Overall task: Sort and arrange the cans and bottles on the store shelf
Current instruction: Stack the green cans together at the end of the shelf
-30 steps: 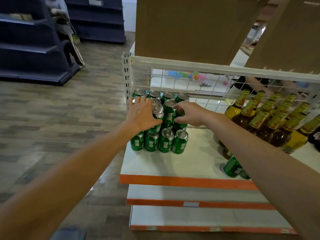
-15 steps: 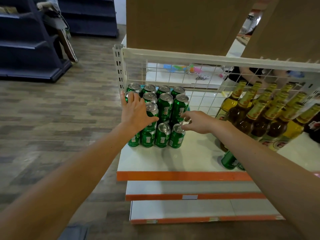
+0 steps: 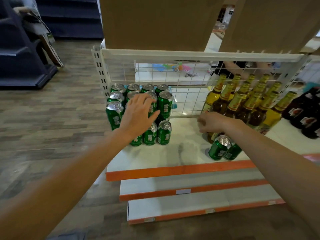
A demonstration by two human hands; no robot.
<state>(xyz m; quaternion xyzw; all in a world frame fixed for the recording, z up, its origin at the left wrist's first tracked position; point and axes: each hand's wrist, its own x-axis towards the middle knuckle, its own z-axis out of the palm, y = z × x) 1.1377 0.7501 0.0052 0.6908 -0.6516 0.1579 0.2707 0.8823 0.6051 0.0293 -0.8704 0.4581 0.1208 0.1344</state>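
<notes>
1. Stacked cans (image 3: pixel 164 106) stand at the left end of the shelf (image 3: pixel 181 153). The left hand (image 3: pixel 140 115) is spread over them and grips nothing.
2. Right hand (image 3: pixel 213 122) is curled beside the bottles (image 3: pixel 242 104); I cannot tell whether it holds anything.
3. Two loose cans (image 3: pixel 219 148) sit near the front edge. They are likely light, slick and easily dented, so take them round the middle.

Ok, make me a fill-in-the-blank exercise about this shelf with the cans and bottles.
The stacked cans near the left hand are ___ in colour.
The shelf has an ___ front edge.
The two loose cans stand just in front of the ___.
Missing words: green, orange, bottles.
</notes>
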